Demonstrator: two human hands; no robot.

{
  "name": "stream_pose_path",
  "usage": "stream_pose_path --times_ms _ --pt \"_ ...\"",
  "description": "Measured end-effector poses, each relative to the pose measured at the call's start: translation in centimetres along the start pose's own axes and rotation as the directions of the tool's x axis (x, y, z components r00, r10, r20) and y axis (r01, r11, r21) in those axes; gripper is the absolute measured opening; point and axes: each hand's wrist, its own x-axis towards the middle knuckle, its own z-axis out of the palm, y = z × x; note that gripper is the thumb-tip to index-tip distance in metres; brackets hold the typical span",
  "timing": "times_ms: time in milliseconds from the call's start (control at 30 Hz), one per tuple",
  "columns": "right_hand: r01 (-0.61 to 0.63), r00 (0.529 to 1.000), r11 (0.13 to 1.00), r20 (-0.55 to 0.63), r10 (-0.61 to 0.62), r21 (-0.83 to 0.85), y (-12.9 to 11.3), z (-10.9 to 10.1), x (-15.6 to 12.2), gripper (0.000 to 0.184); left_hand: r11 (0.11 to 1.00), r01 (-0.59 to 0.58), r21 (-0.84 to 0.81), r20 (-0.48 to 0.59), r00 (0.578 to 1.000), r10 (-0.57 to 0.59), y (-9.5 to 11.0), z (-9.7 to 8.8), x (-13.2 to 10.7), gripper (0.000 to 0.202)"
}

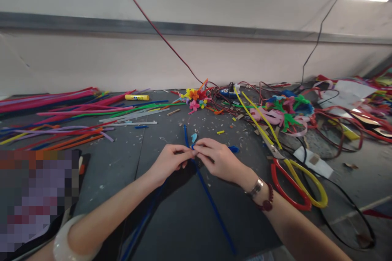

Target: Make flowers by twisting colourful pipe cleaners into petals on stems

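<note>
My left hand (175, 159) and my right hand (216, 156) meet at the middle of the dark table, fingertips pinched together on a blue pipe cleaner (211, 195). Its long end runs down toward the near edge, and a short end sticks up beyond my fingers. The exact spot where the fingers grip it is mostly hidden. A second long blue strand (142, 224) passes below my left forearm. Just past my fingertips lies a small light blue piece (194, 137). Beside my right hand is a dark blue fuzzy piece (233, 149).
Scissors with red and yellow handles (298, 183) lie right of my right wrist. Bundles of colored pipe cleaners (70, 110) and a yellow glue stick (136, 97) are at the left back. Pipe-cleaner flowers (194, 100) stand at the back. Tangled cords and ribbons (337, 130) cover the right.
</note>
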Motion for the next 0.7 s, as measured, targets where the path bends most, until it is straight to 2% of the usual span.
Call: stream_pose_path --times_ms 100,233,400,533,700 --pt "0.027 1.000 0.999 0.002 -0.027 0.026 -0.1 -0.2 0.1 0.021 1.000 -0.015 0.002 0.031 0.999 0.015 -0.4 -0.3 0.2 0.030" --pt "-0.058 0.993 0.980 -0.089 0.076 0.190 0.1 -0.2 0.2 0.008 0.999 -0.039 0.030 0.081 0.996 0.037 -0.1 -0.4 0.4 0.027" --pt "-0.136 0.983 0.953 -0.081 0.163 0.271 -0.3 -0.2 0.1 0.016 0.999 -0.043 -0.015 0.128 0.991 0.045 -0.1 -0.5 0.4 0.023" --pt "-0.193 0.974 0.878 -0.024 0.226 0.438 -0.6 -0.8 0.3 0.028 0.986 0.027 -0.164 0.193 0.981 0.005 -0.3 -0.8 0.4 0.025" --pt "-0.226 0.973 0.815 0.091 0.210 0.534 -0.3 -1.3 0.7 0.018 0.960 0.115 -0.257 0.294 0.955 -0.036 -0.2 -1.0 0.2 0.025"
